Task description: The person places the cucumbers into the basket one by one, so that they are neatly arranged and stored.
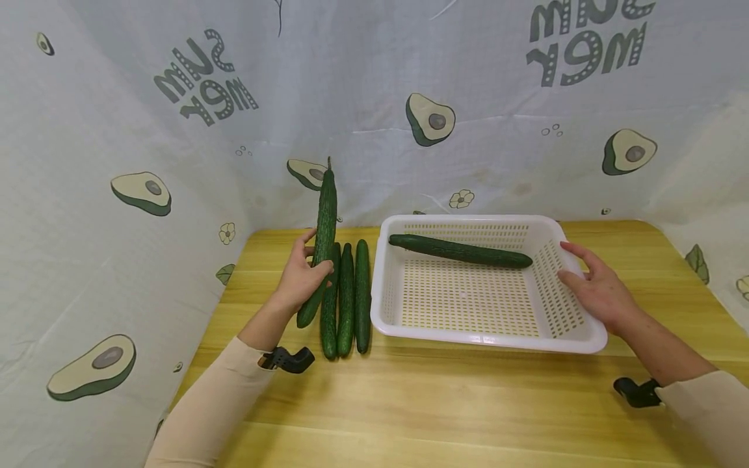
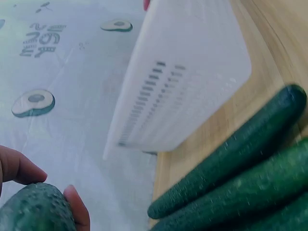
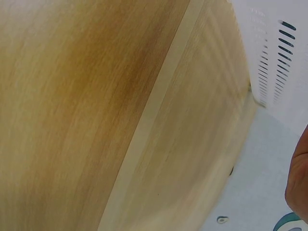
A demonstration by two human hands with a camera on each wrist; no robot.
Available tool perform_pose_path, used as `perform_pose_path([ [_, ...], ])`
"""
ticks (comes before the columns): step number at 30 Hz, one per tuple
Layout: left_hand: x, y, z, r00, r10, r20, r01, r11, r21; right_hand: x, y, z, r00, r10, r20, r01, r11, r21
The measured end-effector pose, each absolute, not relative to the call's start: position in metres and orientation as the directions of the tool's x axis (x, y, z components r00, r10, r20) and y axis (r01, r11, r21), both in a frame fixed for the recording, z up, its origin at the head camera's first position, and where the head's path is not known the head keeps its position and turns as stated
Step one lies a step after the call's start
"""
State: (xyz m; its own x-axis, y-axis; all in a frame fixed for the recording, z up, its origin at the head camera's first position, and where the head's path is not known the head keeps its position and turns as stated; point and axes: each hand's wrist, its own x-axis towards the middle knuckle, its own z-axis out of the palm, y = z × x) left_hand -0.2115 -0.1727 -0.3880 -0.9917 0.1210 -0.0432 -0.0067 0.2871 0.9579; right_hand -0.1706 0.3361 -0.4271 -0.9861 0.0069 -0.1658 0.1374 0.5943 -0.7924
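Observation:
My left hand [image 1: 300, 279] grips a long green cucumber [image 1: 326, 211] around its middle, with the stem end pointing up and away. In the left wrist view, the bumpy end of that cucumber [image 2: 36, 211] shows between the thumb and a finger. Three more cucumbers [image 1: 346, 305] lie side by side just right of this hand. My right hand [image 1: 603, 292] holds the right rim of a white plastic basket [image 1: 486, 339], thumb over the edge. Inside the basket one cucumber [image 1: 462, 251] lies crosswise near the back wall. The right wrist view catches only part of the right hand [image 3: 299, 178].
The wooden table [image 1: 445, 403] extends in front of the basket toward me. Behind and at the sides hangs a pale cloth [image 1: 351, 78] printed with avocados and lettering. It meets the table's back edge close behind the basket.

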Motion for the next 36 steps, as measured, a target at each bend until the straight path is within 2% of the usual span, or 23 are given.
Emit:
perform_pose_path([
  [5,-0.211,-0.16,-0.381,-0.988,0.155,0.002,0.046,0.278,0.959,-0.172,0.337,-0.427,-0.984,0.006,-0.176,0.146,0.584,-0.798],
  [11,-0.217,-0.146,-0.375,-0.976,0.203,0.084,0.161,0.398,0.903,-0.172,0.338,-0.424,-0.983,0.014,-0.182,0.155,0.594,-0.79],
  [17,-0.223,-0.134,-0.374,-0.929,0.32,0.183,0.328,0.491,0.807,-0.171,0.336,-0.422,-0.983,0.015,-0.182,0.154,0.605,-0.781],
  [22,-0.225,-0.122,-0.372,-0.89,0.408,0.204,0.43,0.602,0.673,-0.171,0.334,-0.421,-0.984,0.016,-0.175,0.148,0.611,-0.777],
  [28,-0.229,-0.109,-0.366,-0.84,0.525,0.138,0.526,0.723,0.448,-0.173,0.335,-0.421,-0.985,0.009,-0.173,0.142,0.61,-0.78],
  [33,-0.233,-0.097,-0.359,-0.779,0.619,0.1,0.622,0.744,0.246,-0.173,0.335,-0.421,-0.984,0.004,-0.178,0.145,0.599,-0.787],
  [36,-0.237,-0.088,-0.356,-0.754,0.654,0.06,0.652,0.735,0.184,-0.173,0.335,-0.421,-0.984,0.005,-0.176,0.144,0.6,-0.787],
])
